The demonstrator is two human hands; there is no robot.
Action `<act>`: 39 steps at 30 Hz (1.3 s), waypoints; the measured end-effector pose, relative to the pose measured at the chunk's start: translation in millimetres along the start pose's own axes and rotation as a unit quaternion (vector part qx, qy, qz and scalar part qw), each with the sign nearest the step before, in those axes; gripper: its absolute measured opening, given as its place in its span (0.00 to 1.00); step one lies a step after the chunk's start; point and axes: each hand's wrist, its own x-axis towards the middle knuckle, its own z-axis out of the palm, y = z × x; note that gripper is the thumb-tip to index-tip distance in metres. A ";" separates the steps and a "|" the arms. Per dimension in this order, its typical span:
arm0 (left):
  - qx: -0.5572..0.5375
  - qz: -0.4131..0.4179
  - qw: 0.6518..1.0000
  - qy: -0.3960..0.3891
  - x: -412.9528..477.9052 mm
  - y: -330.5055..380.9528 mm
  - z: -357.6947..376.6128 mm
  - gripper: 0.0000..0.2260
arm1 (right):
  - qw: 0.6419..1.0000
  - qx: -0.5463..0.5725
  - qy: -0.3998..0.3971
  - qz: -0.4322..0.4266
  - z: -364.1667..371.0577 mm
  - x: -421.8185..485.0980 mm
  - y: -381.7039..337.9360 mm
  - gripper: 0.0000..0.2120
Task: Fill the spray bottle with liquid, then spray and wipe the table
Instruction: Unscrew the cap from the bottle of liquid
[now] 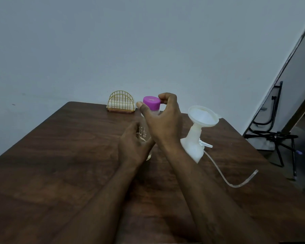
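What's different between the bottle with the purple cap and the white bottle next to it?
The clear bottle is see-through and closed by a purple cap; the white spray bottle is milky, with a funnel in its neck instead. The clear bottle is held, left hand round its body and right hand pinching the purple cap; the white spray bottle stands untouched. Both stand upright on the table.

My clear purple-capped bottle stands left of the white funnel-topped spray bottle. The gold wire napkin holder sits behind them on the wooden bench.
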 end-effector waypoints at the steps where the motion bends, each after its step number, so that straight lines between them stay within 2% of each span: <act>1: -0.001 -0.001 1.000 0.001 0.4 -0.8 0.0 0.25 | 1.000 -0.015 0.000 -0.006 0.6 0.7 -0.8 0.29; 6: 0.003 0.009 1.000 0.005 1.3 -3.4 0.3 0.27 | 0.998 -0.054 0.016 -0.005 0.0 4.4 -2.5 0.25; 10: 0.006 0.004 1.000 0.000 1.6 -3.7 0.4 0.31 | 0.999 -0.044 0.001 -0.014 -1.6 3.4 -3.6 0.20; 16: -0.001 -0.007 1.000 -0.010 1.5 -3.5 -0.8 0.32 | 0.997 -0.070 -0.014 -0.012 3.8 2.1 -7.5 0.29; 20: -0.002 -0.010 1.000 -0.002 2.1 -2.0 -2.6 0.35 | 0.995 -0.095 -0.009 -0.014 4.2 6.4 -10.1 0.28; 26: 0.004 -0.010 1.000 0.006 3.8 -5.0 -3.1 0.36 | 0.995 -0.086 -0.025 -0.033 1.4 7.9 -11.9 0.21; 30: 0.003 -0.012 1.000 0.008 4.3 -5.4 -3.4 0.36 | 0.996 -0.067 -0.056 -0.035 -1.2 9.1 -13.7 0.23; 35: 0.017 -0.010 1.000 0.009 2.8 -3.7 -4.6 0.32 | 0.995 -0.081 -0.041 -0.030 1.4 11.2 -16.4 0.29; 39: 0.023 -0.015 1.000 0.008 3.8 -7.7 -4.4 0.33 | 0.993 -0.108 -0.039 -0.040 1.0 13.2 -15.6 0.27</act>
